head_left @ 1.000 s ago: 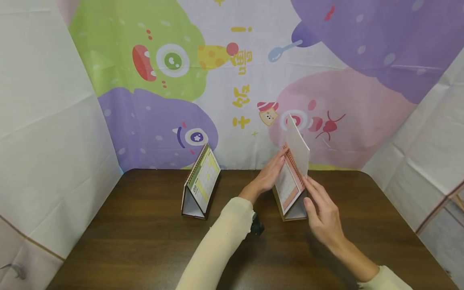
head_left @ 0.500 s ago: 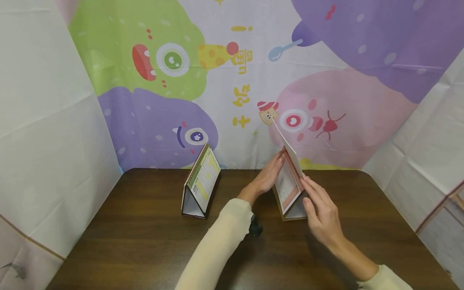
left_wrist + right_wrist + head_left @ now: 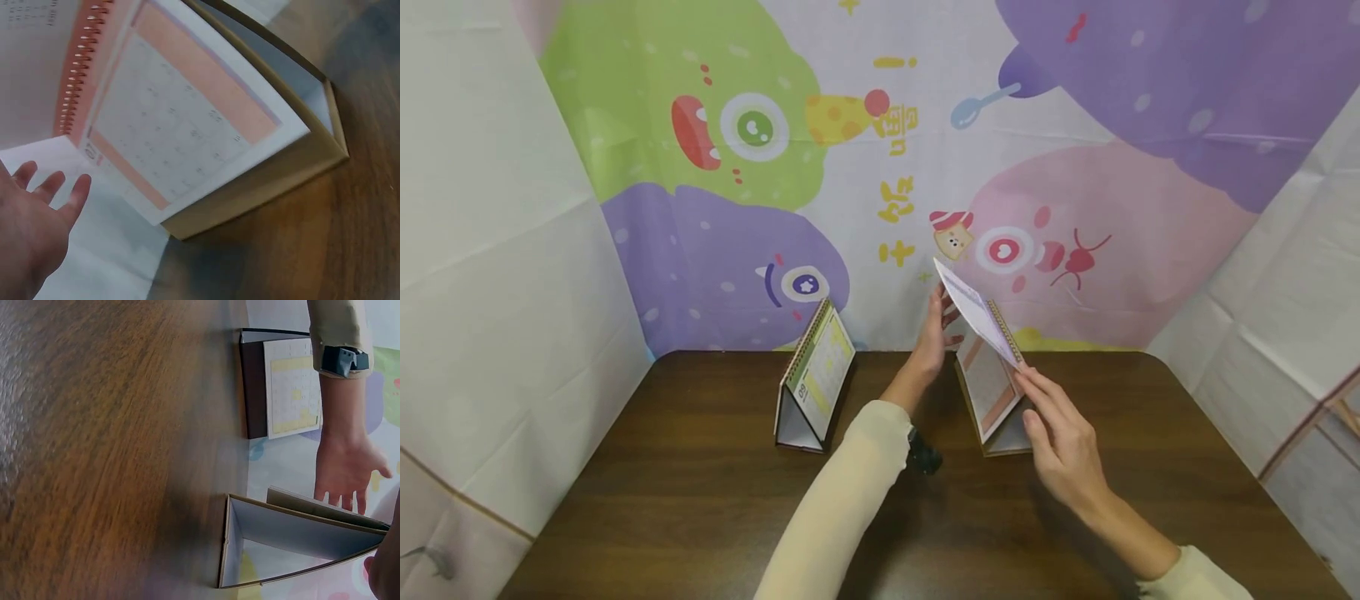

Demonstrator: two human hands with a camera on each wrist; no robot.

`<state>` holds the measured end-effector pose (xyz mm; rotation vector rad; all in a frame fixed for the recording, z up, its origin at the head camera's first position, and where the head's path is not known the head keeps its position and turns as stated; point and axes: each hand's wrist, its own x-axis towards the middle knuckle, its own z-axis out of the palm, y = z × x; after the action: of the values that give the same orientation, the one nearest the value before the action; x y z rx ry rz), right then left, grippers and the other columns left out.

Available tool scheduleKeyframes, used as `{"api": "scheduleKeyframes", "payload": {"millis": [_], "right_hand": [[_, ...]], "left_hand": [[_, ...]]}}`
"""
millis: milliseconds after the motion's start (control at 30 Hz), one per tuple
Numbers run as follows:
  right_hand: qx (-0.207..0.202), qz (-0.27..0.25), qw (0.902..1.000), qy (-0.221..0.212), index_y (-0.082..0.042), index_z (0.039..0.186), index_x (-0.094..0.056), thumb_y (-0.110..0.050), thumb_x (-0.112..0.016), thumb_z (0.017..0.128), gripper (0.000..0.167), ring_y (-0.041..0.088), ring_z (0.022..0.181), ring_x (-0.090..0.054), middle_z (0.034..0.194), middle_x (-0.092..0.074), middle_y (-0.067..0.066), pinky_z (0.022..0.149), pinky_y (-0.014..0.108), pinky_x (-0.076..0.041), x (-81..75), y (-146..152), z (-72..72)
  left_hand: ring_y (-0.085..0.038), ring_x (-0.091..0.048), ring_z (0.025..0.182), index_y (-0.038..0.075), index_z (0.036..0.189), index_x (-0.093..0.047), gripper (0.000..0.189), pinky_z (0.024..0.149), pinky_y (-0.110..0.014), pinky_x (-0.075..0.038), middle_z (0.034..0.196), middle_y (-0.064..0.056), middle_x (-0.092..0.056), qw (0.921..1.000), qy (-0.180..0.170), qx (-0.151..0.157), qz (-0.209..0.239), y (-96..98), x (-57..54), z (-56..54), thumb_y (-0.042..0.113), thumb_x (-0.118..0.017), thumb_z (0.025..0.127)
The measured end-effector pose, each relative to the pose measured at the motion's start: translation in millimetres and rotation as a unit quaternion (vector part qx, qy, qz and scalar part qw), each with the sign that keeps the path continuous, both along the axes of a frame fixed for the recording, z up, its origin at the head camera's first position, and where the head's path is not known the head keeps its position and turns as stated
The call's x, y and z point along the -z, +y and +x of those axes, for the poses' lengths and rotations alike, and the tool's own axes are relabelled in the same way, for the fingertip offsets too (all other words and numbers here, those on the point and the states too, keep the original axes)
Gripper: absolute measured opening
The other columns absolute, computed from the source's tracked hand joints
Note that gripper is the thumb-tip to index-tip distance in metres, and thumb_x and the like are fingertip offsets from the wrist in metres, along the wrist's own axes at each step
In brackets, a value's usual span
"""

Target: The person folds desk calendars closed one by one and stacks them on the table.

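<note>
A triangular desk calendar (image 3: 988, 387) with a brown base and orange-bordered page stands at the right of the table. One leaf (image 3: 977, 321) with a purple band slants out from its spiral binding (image 3: 1003, 333), over the calendar's left face. My left hand (image 3: 931, 337) is beside this leaf with its fingers spread, holding nothing; the left wrist view shows the fingers (image 3: 78, 190) apart from the calendar. My right hand (image 3: 1067, 446) has its fingertips at the near end of the binding, fingers extended and thumb apart. In the right wrist view only part of that hand (image 3: 387, 565) shows.
A second desk calendar (image 3: 823, 362), with a green and yellow page, stands to the left on the dark wooden table (image 3: 700, 500). A cartoon-printed cloth (image 3: 895, 308) hangs behind the table's back edge, with pale cloth (image 3: 497, 250) at the sides.
The leaf has swung from upright over to the left, past the binding, and its printed side now shows. My left hand has moved off the binding to the left; the right hand has barely moved.
</note>
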<state>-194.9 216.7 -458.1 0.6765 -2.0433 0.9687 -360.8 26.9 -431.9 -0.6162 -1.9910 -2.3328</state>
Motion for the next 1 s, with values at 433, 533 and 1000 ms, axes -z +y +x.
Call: {"api": "scheduleKeyframes", "payload": {"millis": [433,533,1000], "right_hand": [[0.0,0.009,0.9999,0.01,0.007,0.144,-0.072,0.008,-0.063,0.1,0.045,0.003,0.162,-0.049,0.151,-0.068,0.03,0.133,0.013,-0.034,2.1,0,-0.1],[-0.002,0.008,0.9998,0.016,0.008,0.143,-0.072,0.01,-0.063,0.098,0.046,0.003,0.162,-0.049,0.151,-0.068,0.031,0.133,0.014,-0.034,2.6,-1,-0.3],[-0.001,-0.001,1.0,0.0,0.008,0.136,-0.075,0.011,-0.064,0.098,0.04,0.004,0.161,-0.051,0.149,-0.07,0.029,0.133,0.014,-0.035,4.1,4,-1.9]], "left_hand": [[-0.01,-0.06,0.095,0.001,0.17,-0.042,0.078,0.084,-0.028,-0.05,0.132,-0.037,-0.06,0.9961,-0.03,-0.068,0.048,-7.6,-12.9,4.8,0.046,-0.004,0.118],[-0.006,-0.058,0.09,0.0,0.169,-0.042,0.076,0.08,-0.024,-0.049,0.131,-0.038,-0.06,0.9958,-0.022,-0.072,0.053,-9.2,-11.3,4.0,0.042,-0.004,0.119],[-0.044,-0.049,0.15,-0.011,0.169,-0.037,0.082,0.137,-0.042,-0.031,0.164,-0.038,-0.049,0.9943,-0.019,-0.077,0.07,-18.7,1.4,4.3,0.047,-0.002,0.121]]}}
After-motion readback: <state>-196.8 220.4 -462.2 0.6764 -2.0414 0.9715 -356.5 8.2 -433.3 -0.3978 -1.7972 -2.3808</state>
